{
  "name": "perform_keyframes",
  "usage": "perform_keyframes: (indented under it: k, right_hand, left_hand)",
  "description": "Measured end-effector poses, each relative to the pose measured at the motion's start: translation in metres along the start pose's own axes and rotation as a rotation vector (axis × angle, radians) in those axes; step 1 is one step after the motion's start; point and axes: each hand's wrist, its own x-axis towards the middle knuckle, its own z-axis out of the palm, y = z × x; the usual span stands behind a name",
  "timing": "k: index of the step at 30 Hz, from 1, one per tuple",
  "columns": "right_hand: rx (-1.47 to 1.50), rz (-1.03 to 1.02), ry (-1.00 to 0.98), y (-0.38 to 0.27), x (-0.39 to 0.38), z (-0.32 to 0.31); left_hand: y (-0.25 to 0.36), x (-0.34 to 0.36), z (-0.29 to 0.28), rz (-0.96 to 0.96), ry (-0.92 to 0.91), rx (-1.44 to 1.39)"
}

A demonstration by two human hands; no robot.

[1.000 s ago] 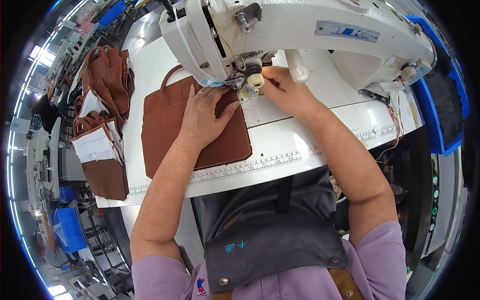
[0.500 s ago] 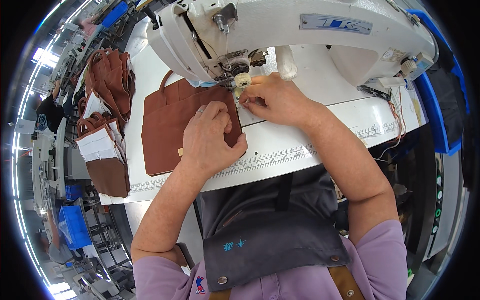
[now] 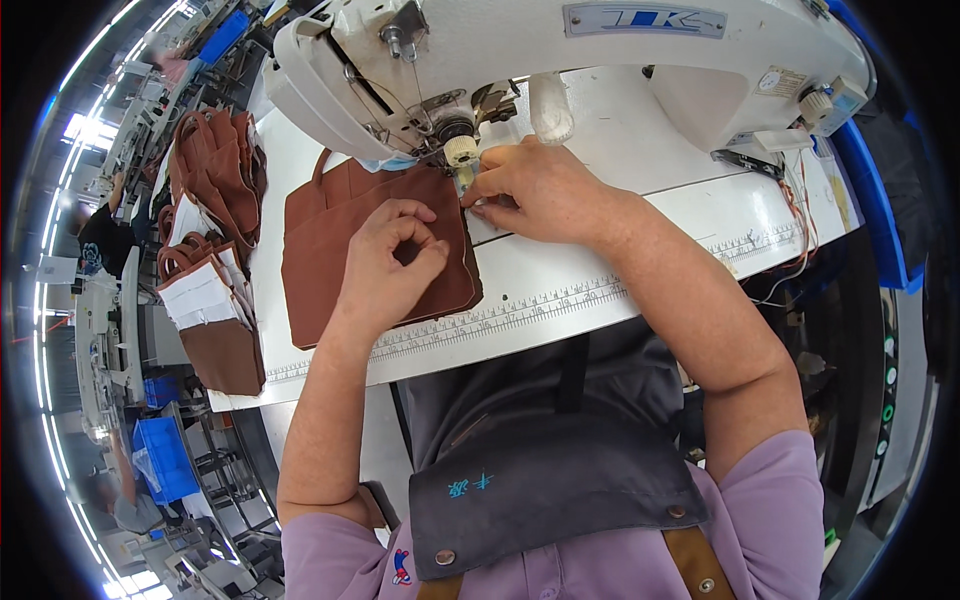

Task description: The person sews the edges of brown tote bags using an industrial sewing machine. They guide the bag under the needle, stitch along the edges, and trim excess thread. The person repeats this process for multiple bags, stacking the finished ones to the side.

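Observation:
A brown bag piece (image 3: 335,250) with a looped handle lies flat on the white sewing machine table, its upper right corner by the presser foot and needle area (image 3: 462,165). On top of it rests my left hand (image 3: 385,265), thumb and fingers curled together into a ring. Whether they pinch anything is hidden. My right hand (image 3: 545,195) is beside the needle, its thumb and fingertips drawn together at the piece's right edge. The white sewing machine (image 3: 480,45) reaches over the work from the right.
Stacked brown bag pieces (image 3: 215,180) with handles and white lining hang at the table's left edge. A printed ruler strip (image 3: 560,305) runs along the front. Loose wires (image 3: 795,225) and a blue bin (image 3: 880,200) are at right. Other people and machines appear far left.
My left hand has shifted left across the bag piece, and its thumb has moved in toward the fingers. The right hand remains by the needle. The whole view has shifted slightly.

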Motion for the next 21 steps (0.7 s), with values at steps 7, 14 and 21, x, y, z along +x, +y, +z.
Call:
perform_keyframes:
  k: [7,14,21]
  right_hand:
    - [-0.003,-0.077,0.018,0.004,-0.002,0.002]
    - [0.03,-0.04,-0.018,-0.001,0.0,-0.002]
    - [-0.023,-0.124,-0.003,0.003,-0.002,0.002]
  left_hand:
    - [0.01,-0.017,0.013,0.239,-0.005,0.347]
    - [-0.003,-0.014,-0.013,-0.026,-0.12,-0.304]
    - [0.0,-0.027,-0.004,0.392,0.121,0.247]
